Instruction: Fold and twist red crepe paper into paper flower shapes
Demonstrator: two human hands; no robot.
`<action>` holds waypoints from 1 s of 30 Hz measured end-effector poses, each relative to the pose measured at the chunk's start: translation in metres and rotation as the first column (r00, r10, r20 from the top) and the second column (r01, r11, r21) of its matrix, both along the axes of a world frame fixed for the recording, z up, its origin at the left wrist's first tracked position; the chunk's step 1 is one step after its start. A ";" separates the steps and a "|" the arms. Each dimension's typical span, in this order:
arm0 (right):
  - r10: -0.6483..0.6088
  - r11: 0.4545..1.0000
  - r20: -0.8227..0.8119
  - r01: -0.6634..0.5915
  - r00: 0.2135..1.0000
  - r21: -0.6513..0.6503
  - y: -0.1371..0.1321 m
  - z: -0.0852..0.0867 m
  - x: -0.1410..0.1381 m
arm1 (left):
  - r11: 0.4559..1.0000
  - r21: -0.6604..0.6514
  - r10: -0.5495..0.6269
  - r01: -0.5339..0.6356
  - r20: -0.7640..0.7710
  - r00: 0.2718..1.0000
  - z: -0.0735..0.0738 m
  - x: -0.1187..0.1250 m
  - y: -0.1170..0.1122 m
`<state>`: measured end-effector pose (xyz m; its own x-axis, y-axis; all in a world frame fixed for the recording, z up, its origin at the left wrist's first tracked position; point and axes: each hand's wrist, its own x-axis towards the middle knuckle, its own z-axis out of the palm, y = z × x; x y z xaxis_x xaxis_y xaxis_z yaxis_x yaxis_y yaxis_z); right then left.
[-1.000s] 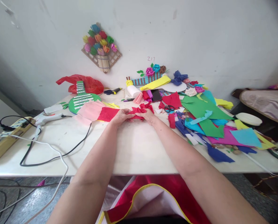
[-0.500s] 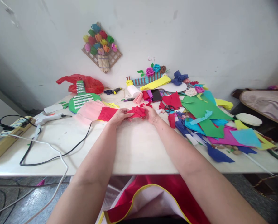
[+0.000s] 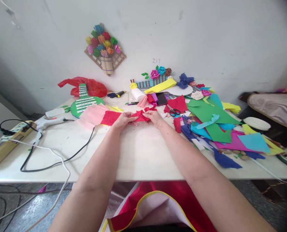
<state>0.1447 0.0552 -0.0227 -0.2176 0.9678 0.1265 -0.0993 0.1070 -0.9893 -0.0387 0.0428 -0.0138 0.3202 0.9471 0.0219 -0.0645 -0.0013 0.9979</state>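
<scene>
Between my two hands is a piece of folded red crepe paper (image 3: 140, 115), held just over the table. My left hand (image 3: 124, 120) pinches its left side, fingers closed. At the right side, my right hand (image 3: 153, 116) grips the same paper between thumb and fingers. Left of my left hand lies a flat red paper strip (image 3: 110, 118), with a pale pink sheet (image 3: 91, 115) beyond it. Scissors (image 3: 173, 111) rest on red paper (image 3: 177, 103) to the right. A small red scrap (image 3: 177, 124) lies below them.
A glue gun (image 3: 52, 122) with a black cord lies left, near a power strip (image 3: 10, 141). Behind it stands a green guitar-shaped craft (image 3: 76, 108). Coloured paper, including a green sheet (image 3: 212, 111), heaps on the right. A white paper roll (image 3: 138, 94) lies at the back.
My right hand has shifted slightly left, its thumb and fingers now over the red paper's right part. My left hand stays almost where it was.
</scene>
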 end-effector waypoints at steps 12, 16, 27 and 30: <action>0.028 0.999 0.011 -0.028 1.000 0.022 0.005 -0.005 0.001 | 1.000 -0.009 0.000 0.000 0.028 1.000 -0.003 -0.001 0.002; 0.039 0.998 0.016 -0.040 0.999 0.050 0.007 -0.007 0.000 | 1.000 -0.008 -0.005 0.005 0.029 1.000 -0.002 -0.001 0.000; 0.005 0.995 0.038 -0.008 0.999 0.095 0.006 -0.008 -0.006 | 1.000 -0.023 0.014 -0.013 0.048 0.999 -0.009 0.002 0.005; 0.042 0.996 0.028 -0.045 0.999 0.083 0.004 -0.008 -0.007 | 1.000 -0.021 0.004 -0.003 0.029 1.000 -0.011 0.002 0.007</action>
